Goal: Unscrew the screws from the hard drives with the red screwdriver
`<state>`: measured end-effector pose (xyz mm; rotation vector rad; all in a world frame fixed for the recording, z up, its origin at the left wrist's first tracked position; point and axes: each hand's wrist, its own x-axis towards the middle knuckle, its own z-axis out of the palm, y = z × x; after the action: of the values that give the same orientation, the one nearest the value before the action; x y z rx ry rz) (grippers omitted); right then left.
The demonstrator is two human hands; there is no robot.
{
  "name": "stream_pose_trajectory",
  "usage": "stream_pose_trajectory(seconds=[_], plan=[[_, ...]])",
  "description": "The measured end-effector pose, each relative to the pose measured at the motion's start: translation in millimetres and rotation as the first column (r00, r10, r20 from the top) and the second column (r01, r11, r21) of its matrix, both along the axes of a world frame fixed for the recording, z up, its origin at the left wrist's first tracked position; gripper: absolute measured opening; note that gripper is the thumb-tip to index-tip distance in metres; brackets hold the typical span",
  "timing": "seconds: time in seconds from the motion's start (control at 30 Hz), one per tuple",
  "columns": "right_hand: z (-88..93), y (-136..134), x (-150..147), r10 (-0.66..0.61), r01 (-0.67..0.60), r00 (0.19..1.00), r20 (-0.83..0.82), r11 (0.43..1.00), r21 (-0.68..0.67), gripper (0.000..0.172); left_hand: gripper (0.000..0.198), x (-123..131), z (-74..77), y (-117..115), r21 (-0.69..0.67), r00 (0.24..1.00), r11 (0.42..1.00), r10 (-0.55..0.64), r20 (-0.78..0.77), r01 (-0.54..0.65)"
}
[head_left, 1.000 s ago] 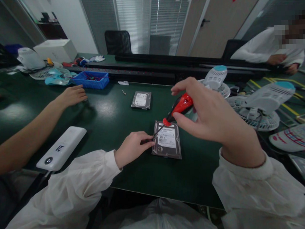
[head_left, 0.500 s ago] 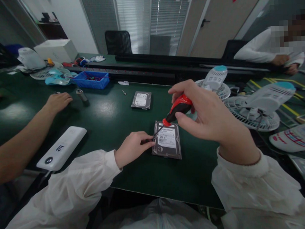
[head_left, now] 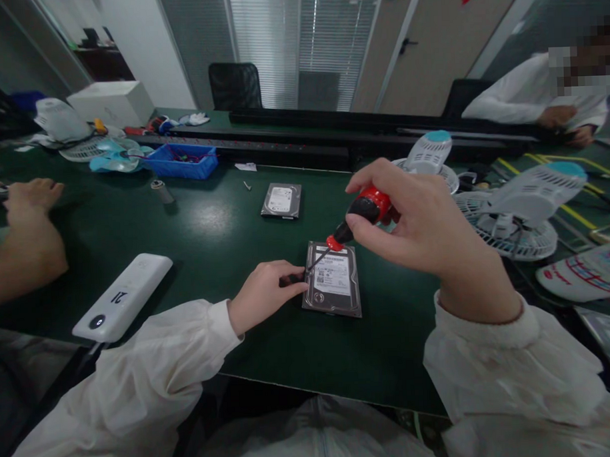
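The right hand (head_left: pixel 425 231) grips a red screwdriver (head_left: pixel 357 220), its tip down on the drive (head_left: pixel 333 281). The left hand (head_left: pixel 265 296), at the drive's 9 o'clock edge, pinches the shaft. Another drive (head_left: pixel 281 200) lies at 11 o'clock.

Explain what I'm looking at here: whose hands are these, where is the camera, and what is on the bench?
The one view comes from a camera on a person's head, looking down at their own white-sleeved hands. The right hand holds a red-handled screwdriver, its tip at the near hard drive's left edge. The left hand pinches the shaft near the tip, beside the drive. A second drive lies farther back on the green table. A white device lies at left, fans at right. The bare arm at left belongs to someone else.
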<state>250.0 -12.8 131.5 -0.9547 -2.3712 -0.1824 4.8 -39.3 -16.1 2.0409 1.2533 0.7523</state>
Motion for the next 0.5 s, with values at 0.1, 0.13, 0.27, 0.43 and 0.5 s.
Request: stream_pose_trajectory(seconds=[0.1,0.13,0.27,0.43,0.5], plan=[[0.7,0,2,0.029,-0.028,0.999,-0.023,0.999,0.028,0.029,0.028,0,-0.7,0,0.003,1.000,1.000,-0.004,0.002,0.004],[1.1,0,3,0.030,-0.030,0.999,-0.027,0.999,0.030,0.029,0.028,0,-0.7,0,0.003,1.000,1.000,-0.006,0.000,0.006],[3.8,-1,3,-0.008,0.009,0.999,-0.032,0.999,0.033,0.029,0.029,-1,0.1,0,-0.010,1.000,1.000,-0.015,0.007,0.015],[15.6,-2,22,-0.069,0.076,0.996,-0.064,0.991,0.114,0.022,0.029,-1,-0.6,3,0.006,0.999,1.000,0.007,0.050,-0.007],[22.5,-4,40,-0.091,0.109,0.989,-0.113,0.980,0.167,0.024,0.026,0,-2.3,7,0.037,0.997,0.999,0.022,0.070,-0.025]])
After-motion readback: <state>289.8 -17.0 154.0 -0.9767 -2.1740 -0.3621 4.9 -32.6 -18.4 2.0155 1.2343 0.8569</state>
